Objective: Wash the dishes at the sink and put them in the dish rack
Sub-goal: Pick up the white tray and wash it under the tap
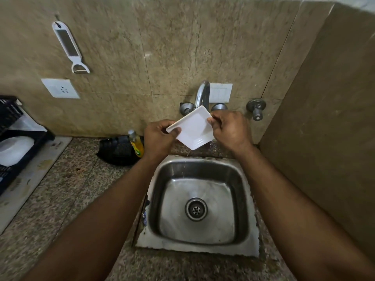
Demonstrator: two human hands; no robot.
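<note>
Beige tile wall, sink [199, 201] empty. Left hand [158, 136], right hand [229, 128] both pinching white square plate [192, 130] under tap [203, 94]. Rack [12, 138] at left edge holds something white; probably near done.

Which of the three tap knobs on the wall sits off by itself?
The far-right knob, out past the right hand. The other two flank the spout, just behind the white dish.

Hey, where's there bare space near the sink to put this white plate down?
The sink basin is bare round the drain. The granite counter between sink and dish rack is open too. Behind, by the soap bottle and black item, it is crowded.
</note>
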